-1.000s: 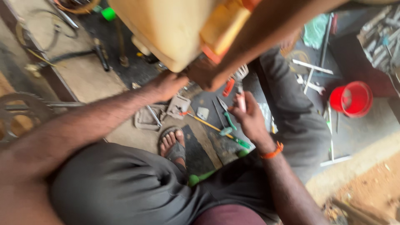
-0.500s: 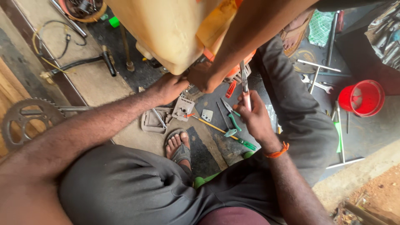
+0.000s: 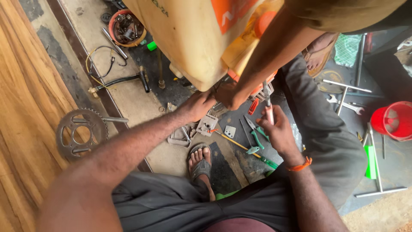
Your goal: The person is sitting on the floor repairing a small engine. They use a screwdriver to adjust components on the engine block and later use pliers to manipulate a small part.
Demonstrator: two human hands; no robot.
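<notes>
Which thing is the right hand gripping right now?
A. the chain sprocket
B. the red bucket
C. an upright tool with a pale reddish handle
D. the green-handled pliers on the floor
C: the right hand is closed round an upright tool with a pale reddish handle, under the yellowish tank; the green-handled pliers lie loose on the floor beside it.

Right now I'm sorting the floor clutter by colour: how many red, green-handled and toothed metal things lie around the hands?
Red bucket: 1
Green-handled pliers: 1
Green-handled screwdriver: 1
Chain sprocket: 1
Total: 4
</notes>
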